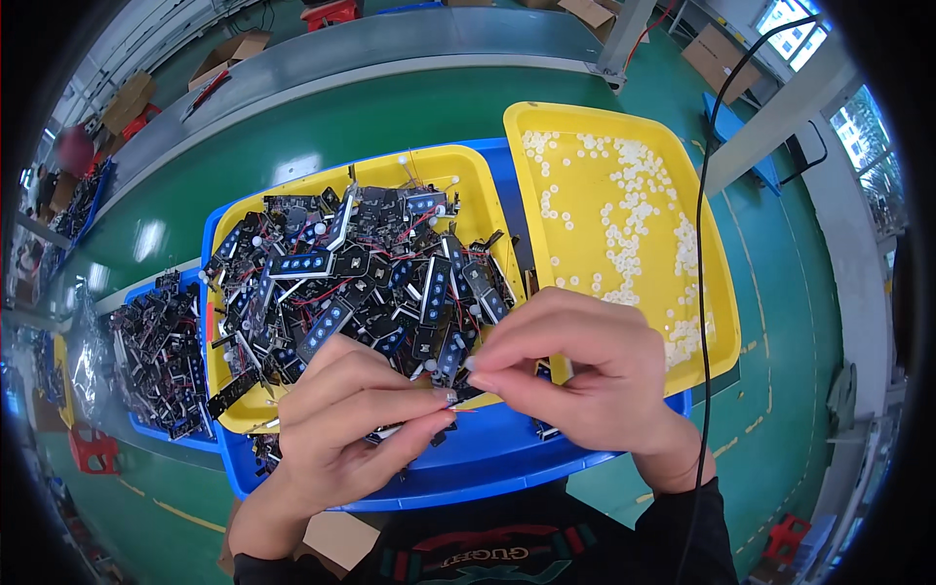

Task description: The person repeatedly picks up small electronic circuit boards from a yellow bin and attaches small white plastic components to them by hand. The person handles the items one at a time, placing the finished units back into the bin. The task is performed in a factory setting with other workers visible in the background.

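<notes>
My left hand (361,421) pinches the end of some thin red and dark wire (466,409) between thumb and forefinger; what else it may grip is hidden. Close beside it, the thumb and forefinger of my right hand (585,375) are closed on a small white piece (471,364). Both hands are above the front edge of a yellow tray (478,175) heaped with small black circuit boards (302,264), with red wires and white round ends among them. To the right, a second yellow tray (575,253) holds many small white rings (629,234).
Both yellow trays rest on a larger blue tray (487,480). Another blue tray (185,441) of black boards stands at the left. A black cable (700,292) hangs down across the right side. Beyond the green floor (429,105) runs a long grey bench (390,44).
</notes>
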A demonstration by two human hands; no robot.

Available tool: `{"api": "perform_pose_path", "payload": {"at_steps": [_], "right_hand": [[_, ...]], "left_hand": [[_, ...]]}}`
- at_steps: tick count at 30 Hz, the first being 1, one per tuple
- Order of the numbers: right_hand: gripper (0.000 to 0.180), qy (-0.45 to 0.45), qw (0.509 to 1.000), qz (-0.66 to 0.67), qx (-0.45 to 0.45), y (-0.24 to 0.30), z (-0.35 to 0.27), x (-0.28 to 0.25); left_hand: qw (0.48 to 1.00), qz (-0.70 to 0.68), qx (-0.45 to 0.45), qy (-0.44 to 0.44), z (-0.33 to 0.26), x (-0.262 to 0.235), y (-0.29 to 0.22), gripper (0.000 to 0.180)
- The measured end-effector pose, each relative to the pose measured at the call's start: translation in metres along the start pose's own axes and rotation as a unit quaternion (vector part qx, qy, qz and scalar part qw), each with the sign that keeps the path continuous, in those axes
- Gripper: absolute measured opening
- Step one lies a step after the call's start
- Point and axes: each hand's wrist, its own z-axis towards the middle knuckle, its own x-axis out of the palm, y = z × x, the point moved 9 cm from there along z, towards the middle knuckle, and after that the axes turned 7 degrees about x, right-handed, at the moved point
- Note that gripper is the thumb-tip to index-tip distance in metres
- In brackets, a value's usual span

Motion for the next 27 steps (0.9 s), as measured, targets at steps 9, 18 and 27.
{"api": "perform_pose_path", "payload": {"at_steps": [9, 18, 27], "right_hand": [[0.018, 0.053, 0.997, 0.050, -0.011, 0.001, -0.004, 0.017], [0.027, 0.087, 0.984, 0.150, 0.029, -0.012, -0.006, 0.023], [0.026, 0.110, 0.981, 0.156, 0.025, -0.011, -0.006, 0.025]], "left_hand": [[1.000, -0.005, -0.024, 0.010, -0.005, 0.001, 0.004, 0.022], [0.999, -0.028, -0.030, 0.008, -0.007, 0.004, 0.005, 0.016], [0.999, -0.044, -0.027, 0.003, -0.006, 0.003, 0.004, 0.015]]}}
